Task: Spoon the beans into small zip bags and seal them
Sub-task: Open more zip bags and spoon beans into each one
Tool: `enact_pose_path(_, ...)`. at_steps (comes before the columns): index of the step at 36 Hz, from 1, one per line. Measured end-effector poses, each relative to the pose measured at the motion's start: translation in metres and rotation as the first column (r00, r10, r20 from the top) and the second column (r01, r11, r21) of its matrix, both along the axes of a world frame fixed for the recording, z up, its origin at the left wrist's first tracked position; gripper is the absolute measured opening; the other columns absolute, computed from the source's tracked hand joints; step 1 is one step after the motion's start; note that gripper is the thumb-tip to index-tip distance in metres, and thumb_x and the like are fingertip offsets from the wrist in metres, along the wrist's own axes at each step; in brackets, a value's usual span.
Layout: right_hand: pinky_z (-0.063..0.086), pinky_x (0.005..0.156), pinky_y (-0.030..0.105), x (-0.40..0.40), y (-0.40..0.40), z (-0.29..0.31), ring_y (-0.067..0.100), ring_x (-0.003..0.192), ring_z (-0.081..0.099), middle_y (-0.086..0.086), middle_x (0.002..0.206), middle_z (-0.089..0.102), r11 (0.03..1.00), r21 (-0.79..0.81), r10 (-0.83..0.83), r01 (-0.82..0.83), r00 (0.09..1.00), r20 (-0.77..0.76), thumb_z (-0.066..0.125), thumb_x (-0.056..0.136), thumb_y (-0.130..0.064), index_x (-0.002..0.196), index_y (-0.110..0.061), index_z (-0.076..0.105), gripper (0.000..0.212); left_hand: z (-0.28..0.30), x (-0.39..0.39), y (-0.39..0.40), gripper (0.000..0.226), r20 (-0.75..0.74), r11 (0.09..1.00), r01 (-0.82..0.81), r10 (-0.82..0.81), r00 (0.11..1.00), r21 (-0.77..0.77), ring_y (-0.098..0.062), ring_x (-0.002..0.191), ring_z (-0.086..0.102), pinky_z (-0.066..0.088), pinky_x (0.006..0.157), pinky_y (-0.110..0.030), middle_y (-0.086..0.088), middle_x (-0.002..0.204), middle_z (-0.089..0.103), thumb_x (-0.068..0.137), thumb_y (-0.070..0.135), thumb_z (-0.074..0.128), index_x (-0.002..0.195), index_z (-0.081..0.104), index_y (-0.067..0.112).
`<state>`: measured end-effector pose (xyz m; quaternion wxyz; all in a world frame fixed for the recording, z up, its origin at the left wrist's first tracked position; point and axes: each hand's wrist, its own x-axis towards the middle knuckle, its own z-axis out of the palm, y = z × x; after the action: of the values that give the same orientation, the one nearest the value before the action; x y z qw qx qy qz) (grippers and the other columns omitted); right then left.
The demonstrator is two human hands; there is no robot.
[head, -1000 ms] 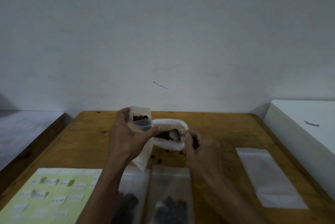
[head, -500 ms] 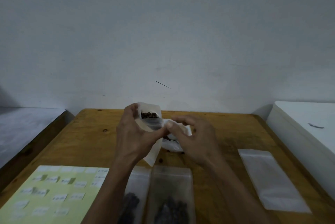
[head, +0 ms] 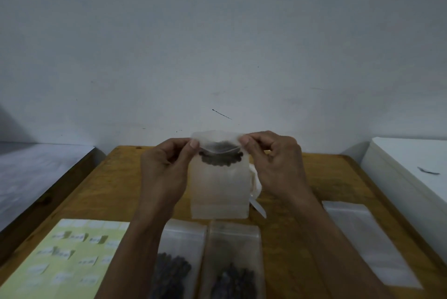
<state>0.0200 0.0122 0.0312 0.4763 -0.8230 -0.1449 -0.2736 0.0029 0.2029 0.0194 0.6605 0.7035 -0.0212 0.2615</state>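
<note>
Holding: both hands hold 1 small zip bag (head: pixel 219 185) up above the table (head: pixel 101 185), its mouth at the top.
Left hand (head: pixel 167 168): thumb and fingers pinch the bag's top left corner.
Right hand (head: pixel 273 165): thumb and fingers pinch the top right corner, the other fingers curled.
Beans (head: pixel 220 157): a dark clump shows through the plastic near the top of the held bag, between the 2 hands.
Bag mouth: too blurred to tell whether the zip is pressed closed.
Spoon (head: pixel 258 208): a pale plastic handle pokes out from behind the bag's lower right edge, by a white container (head: pixel 256 180) mostly hidden behind the right hand.
Filled bags (head: pixel 232 262): 2 lie flat side by side at the near edge, dark beans inside.
Empty bag (head: pixel 370 240): flat on the table, well to the right.
Label sheet (head: pixel 60 257): pale yellow-green, near left corner, small white stickers on it.
</note>
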Motion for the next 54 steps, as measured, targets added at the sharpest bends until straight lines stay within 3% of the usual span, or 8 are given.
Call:
enact_pose_path(8, 0.051, 0.07, 0.011, 0.001, -0.007, -0.003, -0.003, 0.084, 0.067, -0.014, 0.089, 0.074, 0.999, 0.021, 0.04, -0.04, 0.999, -0.026, 0.067, 0.094, -0.03, 0.1, -0.019, 0.079, 0.018, 0.004, 0.001, -0.011, 0.006, 0.041, 0.998, 0.056, -0.055, 0.998, -0.036, -0.01, 0.084, 0.073, 0.056, 0.075, -0.018, 0.007, 0.082, 0.078, 0.082, 0.023, 0.073, 0.086, 0.077, 0.025)
enact_pose_path(16, 0.059, 0.075, 0.032, -0.002, -0.015, -0.005, 0.005, 0.083, 0.07, -0.01, 0.088, 0.076, 0.993, 0.118, -0.016, 0.019, 1.0, -0.018, 0.066, 0.094, -0.033, 0.098, -0.016, 0.079, 0.022, 0.005, 0.002, -0.008, 0.009, 0.048, 0.984, 0.081, -0.074, 0.996, -0.16, -0.01, 0.08, 0.073, 0.054, 0.071, -0.016, -0.001, 0.08, 0.077, 0.083, 0.021, 0.071, 0.085, 0.076, 0.014)
enact_pose_path(25, 0.057, 0.076, 0.022, -0.004, -0.012, 0.0, 0.001, 0.085, 0.068, -0.012, 0.089, 0.075, 0.996, 0.091, 0.007, -0.005, 1.0, -0.014, 0.065, 0.095, -0.031, 0.103, -0.018, 0.078, 0.02, 0.01, 0.0, -0.006, 0.01, 0.062, 0.986, 0.111, -0.104, 0.993, -0.122, -0.012, 0.085, 0.073, 0.056, 0.075, -0.019, 0.002, 0.083, 0.078, 0.079, 0.024, 0.072, 0.086, 0.076, 0.018)
enact_pose_path(32, 0.059, 0.077, 0.026, -0.004, -0.007, -0.002, 0.003, 0.084, 0.069, -0.012, 0.087, 0.075, 0.993, 0.113, 0.031, -0.026, 0.998, -0.046, 0.066, 0.094, -0.031, 0.1, -0.018, 0.079, 0.019, 0.008, 0.0, -0.009, 0.013, 0.041, 0.988, 0.097, -0.093, 0.995, -0.119, -0.013, 0.087, 0.074, 0.057, 0.075, -0.02, 0.001, 0.085, 0.078, 0.078, 0.027, 0.071, 0.088, 0.076, 0.019)
enact_pose_path(38, 0.057, 0.068, 0.026, -0.006, -0.009, 0.0, 0.009, 0.073, 0.068, -0.005, 0.077, 0.074, 0.974, 0.222, 0.056, -0.036, 0.995, -0.081, 0.066, 0.095, -0.03, 0.088, -0.015, 0.077, 0.02, 0.009, 0.001, -0.009, 0.011, 0.024, 0.991, 0.025, -0.022, 0.999, -0.132, -0.023, 0.086, 0.072, 0.059, 0.081, -0.034, -0.003, 0.082, 0.076, 0.083, 0.029, 0.07, 0.08, 0.075, 0.021)
enact_pose_path(43, 0.06, 0.069, 0.03, -0.01, -0.001, 0.005, 0.022, 0.087, 0.074, 0.005, 0.094, 0.076, 0.843, 0.505, 0.35, -0.185, 0.902, -0.253, 0.08, 0.07, -0.038, 0.102, -0.016, 0.072, 0.04, 0.01, 0.003, -0.015, 0.016, -0.016, 0.993, 0.032, -0.034, 0.999, -0.11, -0.015, 0.074, 0.067, 0.055, 0.065, -0.028, -0.004, 0.078, 0.074, 0.092, 0.022, 0.066, 0.078, 0.073, 0.017)
enact_pose_path(50, 0.058, 0.065, 0.026, -0.009, 0.004, 0.003, 0.013, 0.078, 0.073, 0.001, 0.084, 0.077, 0.855, 0.495, 0.315, -0.154, 0.913, -0.26, 0.085, 0.074, -0.018, 0.089, -0.012, 0.077, 0.018, 0.014, -0.002, -0.018, 0.02, -0.104, 0.965, 0.223, -0.237, 0.966, -0.135, -0.022, 0.083, 0.071, 0.061, 0.072, -0.037, -0.005, 0.085, 0.074, 0.079, 0.028, 0.073, 0.088, 0.071, 0.011)
enact_pose_path(54, 0.059, 0.065, 0.028, -0.009, 0.005, 0.003, 0.016, 0.079, 0.074, 0.004, 0.085, 0.077, 0.853, 0.496, 0.318, -0.163, 0.915, -0.247, 0.087, 0.071, -0.019, 0.092, -0.012, 0.076, 0.025, 0.014, -0.002, -0.018, 0.027, -0.156, 0.954, 0.288, -0.298, 0.942, -0.084, -0.028, 0.086, 0.073, 0.061, 0.076, -0.043, -0.01, 0.086, 0.076, 0.072, 0.028, 0.075, 0.092, 0.076, 0.009)
